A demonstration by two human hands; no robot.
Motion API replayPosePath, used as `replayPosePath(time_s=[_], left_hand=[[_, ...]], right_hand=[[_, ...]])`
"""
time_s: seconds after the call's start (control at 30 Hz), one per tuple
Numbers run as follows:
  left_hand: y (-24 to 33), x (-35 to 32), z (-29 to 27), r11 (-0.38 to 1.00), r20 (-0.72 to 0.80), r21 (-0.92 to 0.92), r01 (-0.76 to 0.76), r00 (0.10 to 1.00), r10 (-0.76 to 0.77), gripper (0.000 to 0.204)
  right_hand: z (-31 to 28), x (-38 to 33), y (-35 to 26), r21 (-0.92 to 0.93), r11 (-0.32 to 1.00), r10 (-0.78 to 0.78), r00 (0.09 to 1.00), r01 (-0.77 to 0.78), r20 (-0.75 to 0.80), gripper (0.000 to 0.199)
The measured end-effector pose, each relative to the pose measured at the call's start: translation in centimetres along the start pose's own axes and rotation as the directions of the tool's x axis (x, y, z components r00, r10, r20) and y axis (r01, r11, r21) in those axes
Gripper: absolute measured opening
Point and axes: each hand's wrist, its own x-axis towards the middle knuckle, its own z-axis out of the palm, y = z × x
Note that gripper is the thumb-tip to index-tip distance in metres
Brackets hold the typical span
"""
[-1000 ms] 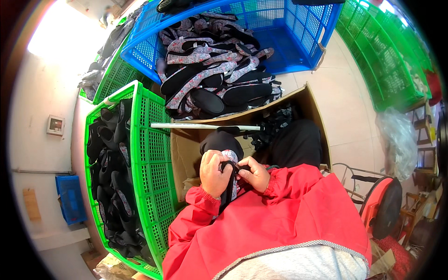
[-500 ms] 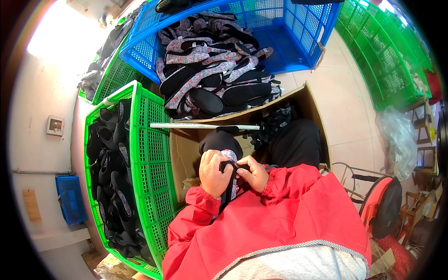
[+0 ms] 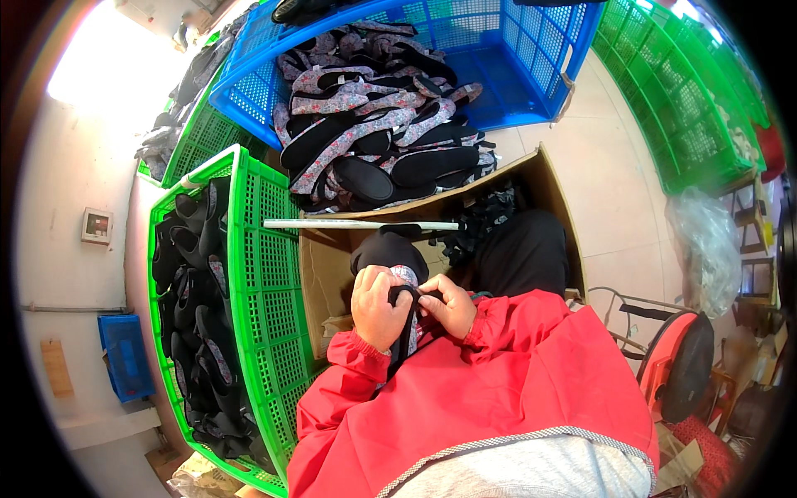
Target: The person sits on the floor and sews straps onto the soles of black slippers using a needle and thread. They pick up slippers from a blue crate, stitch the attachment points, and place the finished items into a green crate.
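Observation:
In front of my red jacket, both hands are closed on a fabric shoe (image 3: 404, 275) with black and floral-patterned cloth. My left hand (image 3: 378, 307) curls its fingers over the shoe's black edge. Fingertips of my right hand (image 3: 449, 305) pinch the black edge from the other side, close to the left fingers. Much of the shoe is hidden behind the hands and sleeves. A rounded black shape (image 3: 388, 251) lies just beyond it; whether this is my knee or part of the shoe I cannot tell.
A green crate (image 3: 274, 290) of black shoes stands at my left. Ahead, a blue crate (image 3: 490, 79) lies beside a heap of floral and black shoes (image 3: 365, 141). A white rod (image 3: 357, 224) crosses the cardboard box (image 3: 560, 195). A red-and-black stool (image 3: 681, 365) is at right.
The whole view has shifted very slightly. My right fingertips have moved a little along the shoe's black edge; both hands keep their hold.

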Motion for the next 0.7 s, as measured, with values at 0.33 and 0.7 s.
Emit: replayPosePath(time_s=[0.33, 0.7], left_hand=[[0.2, 0.5, -1.5, 0.993, 0.06, -0.076, 0.089, 0.995, -0.085, 0.038], [1.1, 0.4, -2.3, 0.99, 0.25, 0.08, 0.119, 0.959, -0.135, 0.055]], right_hand=[[-1.6, 1.1, -0.3, 0.214, 0.943, 0.297, 0.934, -0.254, -0.2, 0.037], [0.6, 2.1, -3.7, -0.342, 0.924, 0.175, 0.984, -0.17, -0.016, 0.077]])
